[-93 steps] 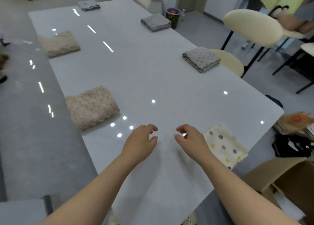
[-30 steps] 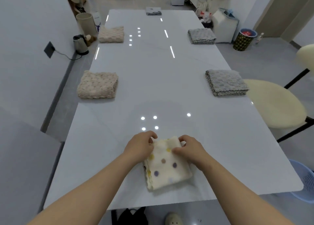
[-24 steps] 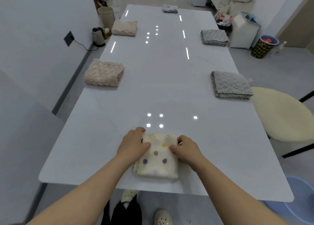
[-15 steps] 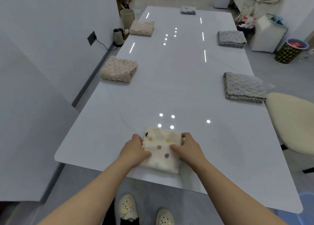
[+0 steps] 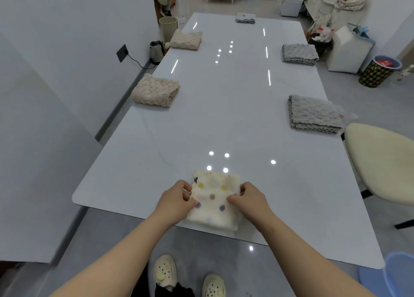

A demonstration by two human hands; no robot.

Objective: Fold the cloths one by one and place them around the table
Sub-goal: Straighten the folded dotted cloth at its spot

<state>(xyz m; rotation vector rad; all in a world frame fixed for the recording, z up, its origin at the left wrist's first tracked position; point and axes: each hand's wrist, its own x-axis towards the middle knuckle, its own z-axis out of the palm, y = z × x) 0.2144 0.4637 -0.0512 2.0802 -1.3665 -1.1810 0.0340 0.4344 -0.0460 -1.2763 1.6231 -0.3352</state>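
The table is the work surface; positions are given as clock directions from its centre, with 6 o'clock at the person's end. Five folded cloths lie on it, each near a rim and well apart from the others: the near grey cloth at 4 o'clock, the near beige cloth at 8 o'clock, the far grey cloth at 2 o'clock, the far beige cloth at 10 o'clock, and the small grey cloth at 12 o'clock. These five stations appear complete. The dotted cloth lies at 6 o'clock, flat on the table, folded into a compact rectangle, with its near edge close to the rim. The left hand holds its left edge with curled fingers. The right hand holds its right edge, thumb on top and fingers curled at the side. Neither hand is spread flat, and both grip only this cloth. Assessment: folding of the sixth cloth looks finished and its position fills the last open station. The steps left are probably a final squaring-up and release. Whether further cloths wait off the table cannot be told from this view.
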